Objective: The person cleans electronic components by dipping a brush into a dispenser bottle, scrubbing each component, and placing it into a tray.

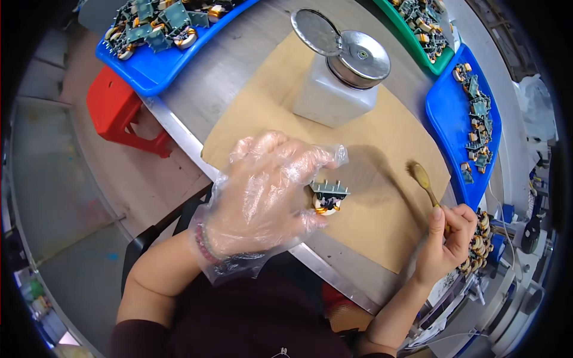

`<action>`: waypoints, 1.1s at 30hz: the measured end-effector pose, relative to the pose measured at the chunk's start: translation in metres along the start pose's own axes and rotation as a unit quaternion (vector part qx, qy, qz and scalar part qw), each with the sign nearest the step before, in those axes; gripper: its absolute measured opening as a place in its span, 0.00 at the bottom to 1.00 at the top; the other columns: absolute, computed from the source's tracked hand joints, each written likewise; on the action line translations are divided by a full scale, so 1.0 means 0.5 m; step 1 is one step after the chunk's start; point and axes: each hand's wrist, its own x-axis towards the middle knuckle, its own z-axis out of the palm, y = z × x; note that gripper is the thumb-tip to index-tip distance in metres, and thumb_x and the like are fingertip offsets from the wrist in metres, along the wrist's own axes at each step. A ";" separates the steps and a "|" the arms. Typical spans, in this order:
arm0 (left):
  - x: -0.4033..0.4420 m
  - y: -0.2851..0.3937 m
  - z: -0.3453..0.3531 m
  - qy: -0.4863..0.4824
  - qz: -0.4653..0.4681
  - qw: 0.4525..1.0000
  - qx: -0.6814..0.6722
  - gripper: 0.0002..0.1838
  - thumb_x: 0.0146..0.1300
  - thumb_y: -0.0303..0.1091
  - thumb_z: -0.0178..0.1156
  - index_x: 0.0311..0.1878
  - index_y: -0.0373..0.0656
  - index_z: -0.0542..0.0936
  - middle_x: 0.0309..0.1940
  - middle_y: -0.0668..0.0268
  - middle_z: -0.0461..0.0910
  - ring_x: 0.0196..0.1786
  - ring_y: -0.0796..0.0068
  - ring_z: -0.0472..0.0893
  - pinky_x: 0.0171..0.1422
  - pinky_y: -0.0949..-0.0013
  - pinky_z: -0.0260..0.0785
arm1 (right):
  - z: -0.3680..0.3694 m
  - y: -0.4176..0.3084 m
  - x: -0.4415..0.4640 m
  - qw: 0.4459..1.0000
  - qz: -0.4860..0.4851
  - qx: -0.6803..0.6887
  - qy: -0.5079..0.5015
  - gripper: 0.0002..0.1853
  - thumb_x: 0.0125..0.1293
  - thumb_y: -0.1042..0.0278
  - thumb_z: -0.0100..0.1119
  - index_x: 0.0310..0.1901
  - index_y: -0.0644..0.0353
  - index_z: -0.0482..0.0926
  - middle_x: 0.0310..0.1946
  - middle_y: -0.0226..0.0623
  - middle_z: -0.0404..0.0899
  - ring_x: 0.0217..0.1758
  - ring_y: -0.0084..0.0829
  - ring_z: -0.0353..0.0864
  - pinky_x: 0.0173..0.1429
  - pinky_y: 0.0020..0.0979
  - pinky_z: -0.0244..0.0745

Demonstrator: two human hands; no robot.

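Observation:
My left hand (259, 185), in a clear plastic glove, hovers over the cardboard with its fingers spread apart. Between its thumb and forefinger sits a small circuit board (330, 189) with upright pins and a white-and-orange coil beneath it. Whether the glove touches the board's left side, I cannot tell. On the right, my bare right hand (449, 244) is closed round the handle of a small brush (424, 179), its dark bristles pointing up and left. A white square bottle (334, 95) with a metal top stands beyond my hands, its round lid (315, 31) flipped back.
Brown cardboard (373, 238) covers part of the metal table (224, 59). Blue trays (149, 74) (444, 107) and a green tray (412, 42) hold many circuit boards. A red stool (110, 104) stands left of the table. More coils (477, 244) lie beyond my right hand.

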 end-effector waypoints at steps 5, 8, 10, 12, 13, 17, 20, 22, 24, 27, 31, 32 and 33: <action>0.004 -0.008 0.003 0.000 0.010 1.000 0.008 0.35 0.36 0.49 0.72 0.52 0.52 0.73 0.33 0.73 0.72 0.42 0.67 0.71 0.50 0.62 0.56 | 0.003 0.014 -0.002 0.999 0.029 0.045 -0.010 0.05 0.56 0.78 0.64 0.32 0.64 0.77 0.38 0.34 0.67 0.32 0.18 0.68 0.32 0.15 0.63; 0.004 -0.006 0.002 -0.001 0.013 1.000 0.009 0.37 0.35 0.54 0.72 0.52 0.52 0.74 0.33 0.73 0.72 0.41 0.68 0.71 0.49 0.62 0.56 | 0.012 0.006 -0.002 0.995 0.062 0.078 -0.017 0.05 0.56 0.78 0.64 0.32 0.63 0.77 0.39 0.34 0.67 0.33 0.18 0.67 0.34 0.17 0.64; 0.002 -0.006 -0.001 -0.017 0.001 1.000 -0.003 0.40 0.31 0.50 0.72 0.53 0.53 0.73 0.42 0.71 0.76 0.46 0.68 0.71 0.53 0.62 0.54 | 0.016 -0.014 0.008 0.992 0.069 0.107 -0.020 0.05 0.56 0.78 0.64 0.33 0.63 0.77 0.38 0.34 0.68 0.35 0.21 0.67 0.37 0.19 0.64; 0.001 -0.006 -0.004 -0.016 0.008 1.000 0.002 0.40 0.32 0.55 0.70 0.54 0.52 0.73 0.42 0.71 0.76 0.46 0.68 0.71 0.53 0.62 0.54 | 0.006 -0.046 0.029 0.997 0.010 0.058 -0.047 0.06 0.54 0.78 0.64 0.34 0.64 0.78 0.36 0.36 0.68 0.37 0.23 0.67 0.39 0.20 0.63; 0.000 -0.006 -0.005 -0.016 0.011 1.000 0.010 0.41 0.33 0.59 0.68 0.55 0.51 0.72 0.42 0.70 0.76 0.46 0.67 0.71 0.53 0.61 0.54 | -0.001 -0.055 0.047 0.998 -0.038 0.024 -0.050 0.07 0.54 0.77 0.65 0.35 0.65 0.78 0.35 0.37 0.69 0.36 0.25 0.67 0.39 0.21 0.63; -0.002 -0.007 -0.003 0.002 0.026 1.000 0.002 0.44 0.35 0.67 0.62 0.55 0.50 0.72 0.42 0.69 0.76 0.46 0.67 0.71 0.54 0.61 0.55 | -0.005 -0.101 0.119 0.994 -0.104 0.011 -0.020 0.06 0.54 0.77 0.64 0.35 0.64 0.80 0.36 0.36 0.71 0.37 0.24 0.70 0.39 0.21 0.64; -0.005 -0.009 0.002 0.015 0.040 0.999 0.015 0.45 0.35 0.69 0.61 0.55 0.48 0.72 0.43 0.69 0.76 0.47 0.68 0.71 0.55 0.62 0.55 | 0.020 -0.140 0.153 0.982 -0.186 -0.010 -0.024 0.06 0.53 0.78 0.66 0.34 0.63 0.81 0.35 0.35 0.72 0.36 0.22 0.71 0.35 0.19 0.66; -0.005 -0.007 0.004 0.032 0.046 0.998 0.030 0.46 0.35 0.71 0.61 0.54 0.48 0.72 0.44 0.69 0.76 0.47 0.69 0.71 0.55 0.62 0.55 | 0.041 -0.159 0.171 0.974 -0.225 -0.017 -0.029 0.06 0.52 0.78 0.67 0.33 0.62 0.81 0.35 0.34 0.72 0.33 0.21 0.72 0.32 0.19 0.66; -0.004 -0.007 0.010 0.060 0.057 0.996 0.026 0.46 0.33 0.71 0.62 0.54 0.47 0.73 0.41 0.67 0.75 0.46 0.67 0.72 0.54 0.62 0.57 | 0.069 -0.162 0.186 0.964 -0.263 -0.028 -0.035 0.06 0.52 0.77 0.67 0.32 0.60 0.82 0.34 0.34 0.71 0.32 0.23 0.72 0.30 0.19 0.65; -0.005 -0.008 0.013 0.082 0.068 0.994 0.019 0.47 0.31 0.70 0.64 0.53 0.47 0.74 0.37 0.66 0.75 0.44 0.66 0.73 0.54 0.61 0.57 | 0.064 -0.177 0.189 0.974 -0.213 -0.061 -0.053 0.05 0.52 0.75 0.67 0.31 0.60 0.82 0.34 0.35 0.71 0.32 0.25 0.72 0.30 0.21 0.67; -0.007 -0.010 0.016 0.077 0.061 0.995 0.031 0.45 0.34 0.68 0.65 0.54 0.47 0.73 0.37 0.68 0.75 0.46 0.67 0.72 0.54 0.61 0.56 | 0.040 -0.169 0.174 0.990 -0.135 -0.027 -0.022 0.05 0.53 0.75 0.67 0.33 0.61 0.82 0.36 0.34 0.71 0.37 0.25 0.72 0.36 0.23 0.69; -0.008 -0.010 0.015 0.078 0.061 0.995 0.030 0.45 0.34 0.68 0.65 0.54 0.47 0.73 0.37 0.68 0.75 0.46 0.67 0.72 0.54 0.61 0.56 | 0.033 -0.154 0.171 0.988 -0.155 -0.021 -0.016 0.05 0.54 0.75 0.66 0.33 0.62 0.82 0.37 0.34 0.71 0.38 0.25 0.72 0.39 0.22 0.68; -0.008 -0.010 0.015 0.069 0.059 0.995 0.033 0.44 0.36 0.68 0.65 0.54 0.47 0.73 0.37 0.68 0.75 0.46 0.67 0.72 0.54 0.61 0.55 | 0.031 -0.148 0.168 0.987 -0.156 -0.021 -0.017 0.05 0.54 0.75 0.66 0.33 0.62 0.82 0.37 0.34 0.71 0.38 0.25 0.72 0.39 0.22 0.68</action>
